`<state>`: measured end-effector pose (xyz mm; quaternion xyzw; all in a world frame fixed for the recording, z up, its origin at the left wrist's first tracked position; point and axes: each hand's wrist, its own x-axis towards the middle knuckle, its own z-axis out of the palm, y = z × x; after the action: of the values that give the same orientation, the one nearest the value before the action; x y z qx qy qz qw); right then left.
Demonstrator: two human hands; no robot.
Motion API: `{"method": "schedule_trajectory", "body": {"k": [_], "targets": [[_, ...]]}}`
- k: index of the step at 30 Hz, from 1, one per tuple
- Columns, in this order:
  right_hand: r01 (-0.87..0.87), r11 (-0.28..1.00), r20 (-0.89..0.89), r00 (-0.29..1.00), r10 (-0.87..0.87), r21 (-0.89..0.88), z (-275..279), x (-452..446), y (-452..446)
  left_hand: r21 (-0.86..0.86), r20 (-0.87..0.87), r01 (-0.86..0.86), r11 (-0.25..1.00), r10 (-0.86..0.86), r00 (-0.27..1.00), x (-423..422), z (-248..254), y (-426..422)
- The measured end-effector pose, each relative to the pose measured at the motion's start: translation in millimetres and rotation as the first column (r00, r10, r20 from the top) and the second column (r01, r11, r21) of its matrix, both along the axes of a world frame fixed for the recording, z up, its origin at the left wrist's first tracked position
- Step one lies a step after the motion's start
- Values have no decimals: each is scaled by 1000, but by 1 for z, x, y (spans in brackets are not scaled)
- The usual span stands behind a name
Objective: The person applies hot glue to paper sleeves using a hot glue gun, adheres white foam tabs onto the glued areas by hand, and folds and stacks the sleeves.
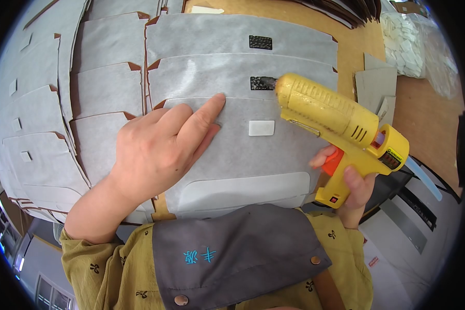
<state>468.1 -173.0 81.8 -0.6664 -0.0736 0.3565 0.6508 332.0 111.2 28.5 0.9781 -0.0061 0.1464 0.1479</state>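
My right hand (357, 188) grips the handle of a yellow glue gun (328, 108), with a finger at its orange trigger. A pale blue glue stick (423, 178) sticks out of its back end. The nozzle is at a small black textured patch (262, 83) on a grey sheet (206, 70). My left hand (160, 139) rests on the grey sheet in front (227, 147), holding nothing, index finger stretched out and the others partly bent. To the right of that hand, a white rectangular patch (261, 128) lies on the same sheet. Another black patch (260, 42) is on the farthest sheet.
Overlapping grey sheets with brown edges (108, 85) cover the left side, several bearing small pale squares. A clear bag of white pieces (403, 44) stands at the back right, beside grey board pieces (375, 82). Dark brown folded pieces (346, 10) lie at the far edge.
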Motion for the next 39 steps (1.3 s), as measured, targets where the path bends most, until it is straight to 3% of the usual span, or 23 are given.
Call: {"method": "schedule_trajectory", "body": {"k": [21, 27, 39], "targets": [[-19, 1000, 2, 1000, 19, -13, -2, 1, -16, -5, -17, 1, 1000, -1, 1000, 1, 3, -1], [81, 997, 42, 996, -81, 6, -3, -2, -5, -7, -21, -1, 1000, 1, 1000, 1, 3, -1], [64, 997, -21, 998, -65, -40, 4, -5, 2, -37, -33, 5, 999, -6, 999, 0, 4, 0]]}}
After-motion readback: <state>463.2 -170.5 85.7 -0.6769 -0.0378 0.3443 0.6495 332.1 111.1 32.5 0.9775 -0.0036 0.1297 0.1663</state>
